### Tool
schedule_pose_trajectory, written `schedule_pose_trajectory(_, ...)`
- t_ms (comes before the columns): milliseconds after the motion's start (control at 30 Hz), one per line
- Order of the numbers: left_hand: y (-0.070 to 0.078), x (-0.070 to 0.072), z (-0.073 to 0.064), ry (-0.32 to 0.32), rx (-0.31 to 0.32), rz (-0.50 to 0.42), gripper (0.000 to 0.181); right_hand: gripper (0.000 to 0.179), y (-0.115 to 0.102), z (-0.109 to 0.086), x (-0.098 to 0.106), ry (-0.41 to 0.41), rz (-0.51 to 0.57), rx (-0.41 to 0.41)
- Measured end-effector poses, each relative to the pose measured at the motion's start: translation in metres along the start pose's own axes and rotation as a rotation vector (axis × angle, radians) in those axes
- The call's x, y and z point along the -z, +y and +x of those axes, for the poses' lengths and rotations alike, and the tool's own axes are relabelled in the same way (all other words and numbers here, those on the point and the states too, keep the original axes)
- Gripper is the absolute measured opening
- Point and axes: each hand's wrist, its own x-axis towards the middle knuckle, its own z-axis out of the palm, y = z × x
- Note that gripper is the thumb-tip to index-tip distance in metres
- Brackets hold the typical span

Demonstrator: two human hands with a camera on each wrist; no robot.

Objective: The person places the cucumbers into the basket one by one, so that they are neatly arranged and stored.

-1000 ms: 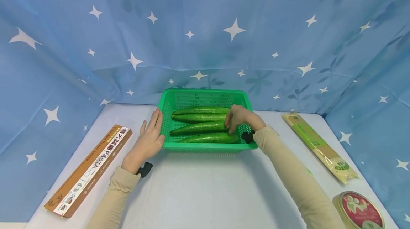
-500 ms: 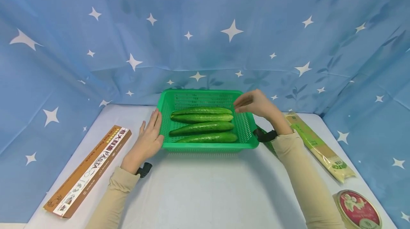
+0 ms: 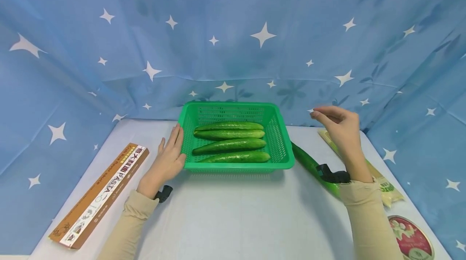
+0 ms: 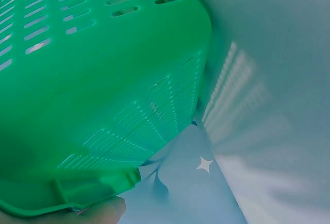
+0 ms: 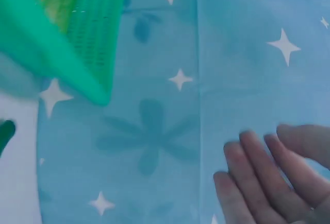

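Note:
In the head view a green plastic basket [image 3: 236,165] stands at the back middle of the white table, with several cucumbers [image 3: 229,145] lying side by side in it. The person's left hand [image 3: 168,161] rests with straight fingers against the basket's left rim; in the left wrist view its fingertips [image 4: 105,211] show at the rim. Raised in the air right of the basket, the right hand [image 3: 340,132] holds nothing, its fingers loosely bent. Below that hand, a single cucumber [image 3: 307,159] lies slanted on the table, partly covered by the wrist and its black strap.
On the left lies a long brown pasta box [image 3: 100,195]. At the right are a long noodle packet [image 3: 386,189], partly behind the right arm, and a round red-lidded tin [image 3: 411,237]. A blue star-patterned curtain [image 3: 233,41] encloses the table's back and sides.
The right hand has come up from the cucumbers in the basket and moved right, past the rim, carrying nothing. The left hand and the basket have stayed in place.

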Motion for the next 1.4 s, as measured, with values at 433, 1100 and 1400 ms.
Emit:
schedule_pose_trajectory(433, -0.001, 0.0, -0.002, -0.001, 0.008, -0.002, 0.071, 0.07, 0.051, -0.056, 0.019, -0.098, -0.128, -0.108)
schedule_pose_trajectory(1100, -0.001, -0.001, 0.0, 0.002, 0.0, 0.007, 0.071, 0.084, 0.113, -0.121, 0.023, -0.133, -0.047, -0.639)
schedule_pose_trajectory(1400, -0.001, -0.001, 0.0, 0.003, 0.003, 0.007, 0.071, 0.076, 0.134, -0.127, 0.025, -0.112, -0.044, -0.684)
